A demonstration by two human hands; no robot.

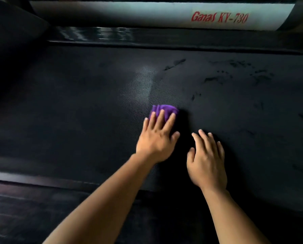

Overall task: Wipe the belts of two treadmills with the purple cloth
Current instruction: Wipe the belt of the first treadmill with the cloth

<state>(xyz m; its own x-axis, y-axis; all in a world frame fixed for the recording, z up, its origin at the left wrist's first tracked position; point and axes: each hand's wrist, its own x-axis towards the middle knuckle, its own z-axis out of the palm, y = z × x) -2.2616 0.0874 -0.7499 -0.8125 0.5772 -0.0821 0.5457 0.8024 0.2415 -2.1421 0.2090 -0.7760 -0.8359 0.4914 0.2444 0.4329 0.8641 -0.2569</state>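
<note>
Mid-wipe: my left hand (156,138) presses the cloth (164,109) flat-fingered on the belt (76,103), and my right hand (207,162) rests spread beside it. Smudges (212,79) remain, so the job looks part done. No second treadmill is visible.

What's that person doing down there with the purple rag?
A person is wiping a treadmill. The left hand presses the purple cloth onto the black belt with straight fingers. The right hand lies open on the belt beside it, holding nothing. Dark marks show on the belt farther right. A light panel beyond the belt reads Ganas KY-730.
</note>
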